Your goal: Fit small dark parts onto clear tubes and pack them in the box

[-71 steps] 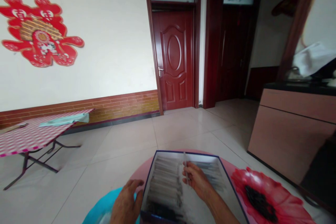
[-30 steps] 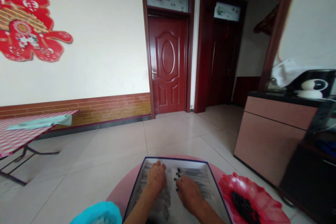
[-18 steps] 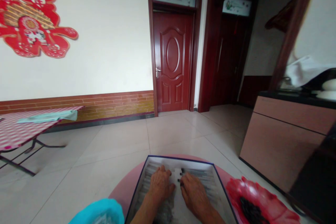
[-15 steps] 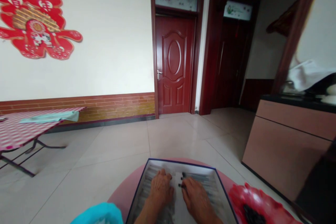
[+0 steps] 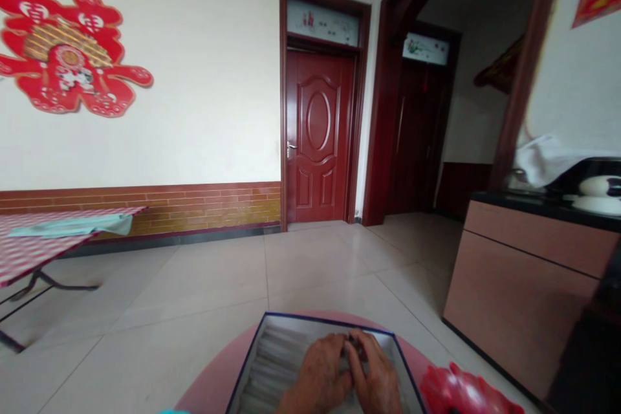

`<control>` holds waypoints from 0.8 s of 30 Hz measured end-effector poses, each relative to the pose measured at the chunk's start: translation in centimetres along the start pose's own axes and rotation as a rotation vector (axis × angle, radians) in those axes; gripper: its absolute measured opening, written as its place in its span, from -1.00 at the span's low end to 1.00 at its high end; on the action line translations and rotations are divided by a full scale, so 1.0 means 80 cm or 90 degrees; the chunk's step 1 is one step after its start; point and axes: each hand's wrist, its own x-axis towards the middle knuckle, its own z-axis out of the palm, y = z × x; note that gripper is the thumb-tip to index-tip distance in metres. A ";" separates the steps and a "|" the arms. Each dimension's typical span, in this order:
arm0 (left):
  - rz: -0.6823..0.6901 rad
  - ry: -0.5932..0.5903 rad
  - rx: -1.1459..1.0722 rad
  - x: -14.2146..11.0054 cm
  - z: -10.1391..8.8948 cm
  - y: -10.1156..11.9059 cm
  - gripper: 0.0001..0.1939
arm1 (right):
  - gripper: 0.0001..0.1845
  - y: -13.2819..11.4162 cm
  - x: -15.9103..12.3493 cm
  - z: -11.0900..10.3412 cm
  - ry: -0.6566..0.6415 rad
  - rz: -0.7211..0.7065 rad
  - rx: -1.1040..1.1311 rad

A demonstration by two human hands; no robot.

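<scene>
A shallow white box with a blue rim (image 5: 330,319) rests on a pink round surface (image 5: 206,378). Slender, pale, see-through pieces (image 5: 272,369) lie in rows along its left side. Over the box's right half, my left hand (image 5: 323,369) and my right hand (image 5: 374,372) come together, fingers bent and fingertips nearly touching. Something small and dark shows between the fingertips, mostly hidden, so its kind cannot be made out. The hands also cover much of what lies under them.
A red, wavy-edged bowl (image 5: 466,391) stands right of the box. The tip of a bright blue thing (image 5: 173,411) shows at the bottom edge. Left is a checked folding table (image 5: 43,249) with a pale green cloth (image 5: 72,226); right, a pinkish-brown cabinet (image 5: 524,284).
My left hand has moved right, from the box's left half to meet my right hand. The view has tilted up slightly, so the blue thing and the red bowl show less.
</scene>
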 end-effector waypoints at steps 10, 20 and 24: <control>-0.040 0.118 -0.181 -0.005 -0.007 0.016 -0.77 | -0.68 -0.002 0.003 -0.006 0.006 0.235 0.114; 0.040 0.179 0.249 -0.011 -0.011 0.016 -0.86 | -0.69 -0.002 -0.005 0.009 -0.101 0.302 0.213; 0.050 0.190 0.322 -0.009 -0.006 0.017 -0.86 | -0.68 0.007 -0.007 0.011 -0.129 0.346 0.227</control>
